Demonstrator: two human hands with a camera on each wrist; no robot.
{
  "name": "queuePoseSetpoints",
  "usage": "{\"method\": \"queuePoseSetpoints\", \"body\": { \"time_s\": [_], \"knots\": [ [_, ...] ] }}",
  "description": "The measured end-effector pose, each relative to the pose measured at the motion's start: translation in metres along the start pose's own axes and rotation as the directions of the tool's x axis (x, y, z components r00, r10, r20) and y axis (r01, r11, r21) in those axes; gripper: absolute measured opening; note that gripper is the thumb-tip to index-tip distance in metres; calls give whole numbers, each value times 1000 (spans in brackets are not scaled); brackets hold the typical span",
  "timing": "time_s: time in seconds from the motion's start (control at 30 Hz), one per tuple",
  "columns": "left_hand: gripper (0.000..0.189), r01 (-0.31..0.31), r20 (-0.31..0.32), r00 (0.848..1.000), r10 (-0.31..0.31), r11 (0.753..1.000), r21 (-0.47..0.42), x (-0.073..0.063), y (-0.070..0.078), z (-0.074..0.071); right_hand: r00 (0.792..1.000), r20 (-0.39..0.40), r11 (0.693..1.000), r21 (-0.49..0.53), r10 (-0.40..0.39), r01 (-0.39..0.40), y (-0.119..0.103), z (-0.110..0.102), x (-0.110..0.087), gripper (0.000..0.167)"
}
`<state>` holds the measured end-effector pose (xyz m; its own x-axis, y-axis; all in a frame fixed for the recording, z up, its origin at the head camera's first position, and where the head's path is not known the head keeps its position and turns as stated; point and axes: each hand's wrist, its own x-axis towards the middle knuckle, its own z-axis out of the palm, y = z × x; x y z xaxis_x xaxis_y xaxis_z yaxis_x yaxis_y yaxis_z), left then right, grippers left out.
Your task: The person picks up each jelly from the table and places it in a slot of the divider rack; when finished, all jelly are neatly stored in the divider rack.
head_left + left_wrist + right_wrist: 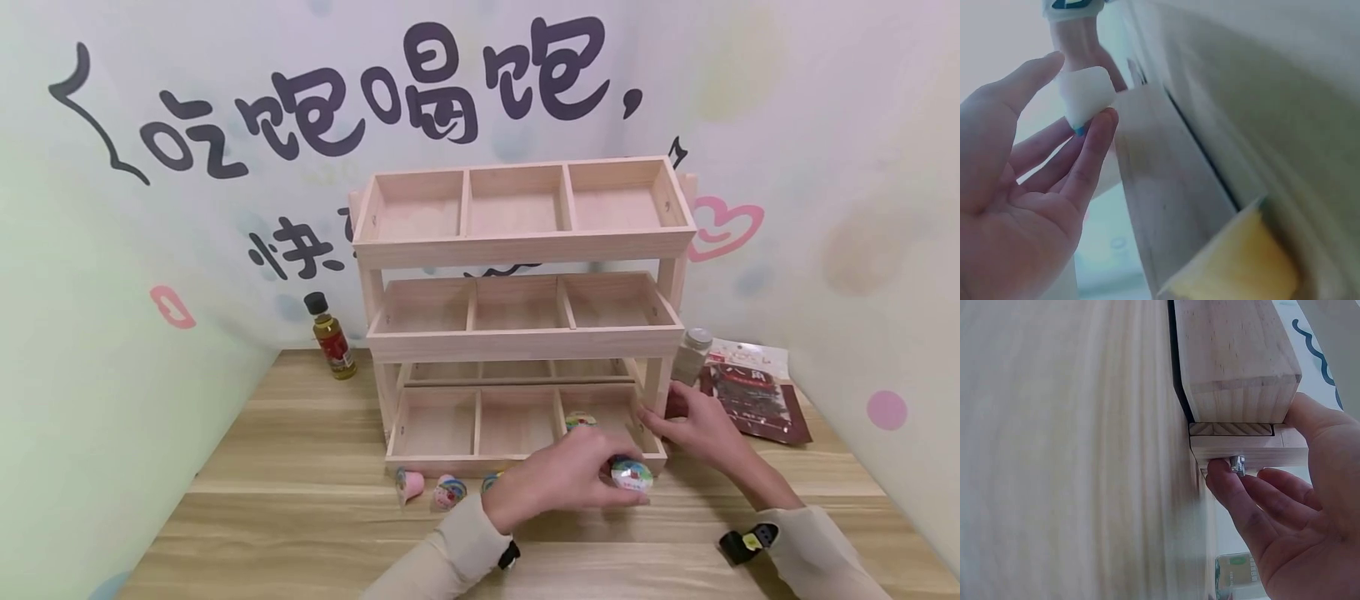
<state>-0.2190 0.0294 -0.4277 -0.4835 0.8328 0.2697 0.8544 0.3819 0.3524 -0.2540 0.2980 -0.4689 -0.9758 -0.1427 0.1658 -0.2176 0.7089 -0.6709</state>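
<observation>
My left hand (558,475) pinches a small jelly cup (632,475) with a printed lid, in front of the rack's bottom right compartment. Its white body (1087,94) shows between thumb and fingers in the left wrist view. My right hand (705,425) grips the wooden rack (525,342) at its lower right side, fingertips beside a metal bolt (1237,465). Another jelly cup (580,421) sits in that bottom right compartment. Along the rack's front edge lie a pink jelly cup (410,485), one with a colourful lid (450,492), and one partly hidden by my left hand (491,481).
A bottle of yellow liquid (333,337) stands left of the rack. Behind my right hand are a clear jar (692,354) and dark red packets (757,400). Two upper tiers (525,250) rise over the bottom tray, near a printed wall (225,83).
</observation>
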Motion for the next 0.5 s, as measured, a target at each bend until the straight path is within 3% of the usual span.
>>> {"method": "queuePoseSetpoints", "body": {
  "time_s": [0.33,0.5],
  "knots": [
    [37,138,-120,982,-147,987,-79,21,-20,-14,1000,6,1000,13,-9,9,2,-1,0,68],
    [39,222,-107,967,-231,971,-93,27,-30,-15,1000,9,1000,11,-23,23,2,-2,-1,68]
  ]
}}
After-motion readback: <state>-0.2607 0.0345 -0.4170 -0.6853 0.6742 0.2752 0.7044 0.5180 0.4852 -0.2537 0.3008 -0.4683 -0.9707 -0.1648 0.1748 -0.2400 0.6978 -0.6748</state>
